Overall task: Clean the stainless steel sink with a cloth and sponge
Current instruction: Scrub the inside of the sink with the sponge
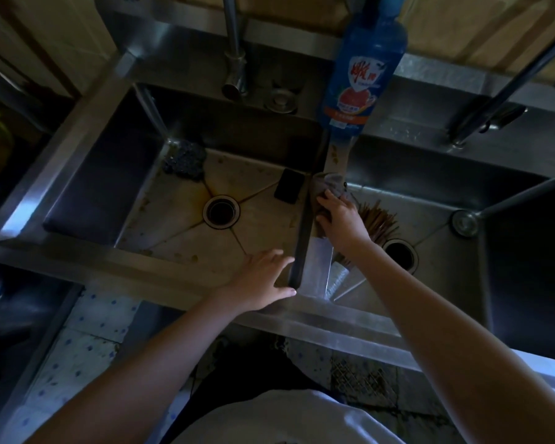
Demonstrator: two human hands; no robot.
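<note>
Stainless steel sink [148, 267] has two basins, and your next stroke depends on the divider [314, 261] between them, whose long axis runs straight away from you, from the front rim to the back ledge. Your right hand [342, 219] is on that ridge about halfway along, fingers bent down over the grey cloth [329, 184] and gripping it. Most of the cloth bunches just beyond your fingertips, so it looks set to lead a push away from you. Your left hand [263, 280] rests on the front rim at the divider's near end, fingers straight and spread, holding nothing. The dark sponge [289, 190] lies in the left basin just left of your right fingers, against the divider wall. It is well beyond your left fingertips, but that is probably the hand to fetch it since it is free. Further left of the sponge sits a steel scourer [185, 160]. Watch the blue detergent bottle [362, 75] standing at the divider's far end, right in the line of a long push. A bundle of chopsticks [378, 219] fans out just right of your right hand, close enough to snag the cloth
</note>
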